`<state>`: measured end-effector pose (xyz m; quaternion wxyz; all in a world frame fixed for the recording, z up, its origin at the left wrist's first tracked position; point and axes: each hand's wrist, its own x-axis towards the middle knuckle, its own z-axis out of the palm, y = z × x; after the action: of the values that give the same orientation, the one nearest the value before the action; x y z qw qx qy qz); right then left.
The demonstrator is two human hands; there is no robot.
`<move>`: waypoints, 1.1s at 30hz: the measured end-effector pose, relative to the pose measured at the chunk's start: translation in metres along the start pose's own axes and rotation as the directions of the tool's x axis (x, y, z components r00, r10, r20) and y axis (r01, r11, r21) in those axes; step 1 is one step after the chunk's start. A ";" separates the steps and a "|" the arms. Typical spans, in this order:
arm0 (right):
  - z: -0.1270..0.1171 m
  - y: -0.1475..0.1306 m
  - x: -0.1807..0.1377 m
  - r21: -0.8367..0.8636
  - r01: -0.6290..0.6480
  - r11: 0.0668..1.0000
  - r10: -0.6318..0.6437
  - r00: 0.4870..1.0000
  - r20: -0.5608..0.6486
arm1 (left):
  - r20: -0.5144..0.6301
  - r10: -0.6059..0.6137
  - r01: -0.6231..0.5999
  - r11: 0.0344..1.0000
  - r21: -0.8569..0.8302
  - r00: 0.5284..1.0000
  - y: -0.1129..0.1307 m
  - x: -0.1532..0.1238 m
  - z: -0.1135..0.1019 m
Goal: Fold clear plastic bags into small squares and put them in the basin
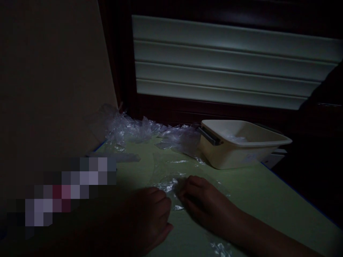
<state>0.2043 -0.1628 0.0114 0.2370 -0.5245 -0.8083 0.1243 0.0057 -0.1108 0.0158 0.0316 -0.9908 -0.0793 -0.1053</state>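
A clear plastic bag [171, 185] lies flat on the pale green table [249, 200] in front of me, crinkled and shiny near my hands. My right hand [203, 200] is closed at its near right part, fingers bent down onto the film. To the left, my left hand [155, 217] is curled with its fingers folded in, close against the bag's near left side. Whatever its fingertips hold is hidden in the dark. Another bit of clear film [221, 248] shows by my right forearm.
Crumpled clear plastic bags [128, 126] are heaped along the table's back edge. A cream plastic bin [233, 155] with dark handles stands back right, some clear film inside. A blurred-out item [66, 192] lies at the left. Behind is a dark frame with pale slats [214, 60].
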 end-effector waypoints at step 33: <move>-0.008 -0.003 -0.007 -0.078 0.132 0.988 -0.124 0.987 0.101 | -0.051 0.013 -0.012 1.000 0.022 0.999 -0.004 0.002 -0.003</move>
<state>0.2086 -0.1708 0.0175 0.1833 -0.4742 -0.8553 0.0995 0.0064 -0.1069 0.0199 0.0447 -0.9878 -0.0735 -0.1296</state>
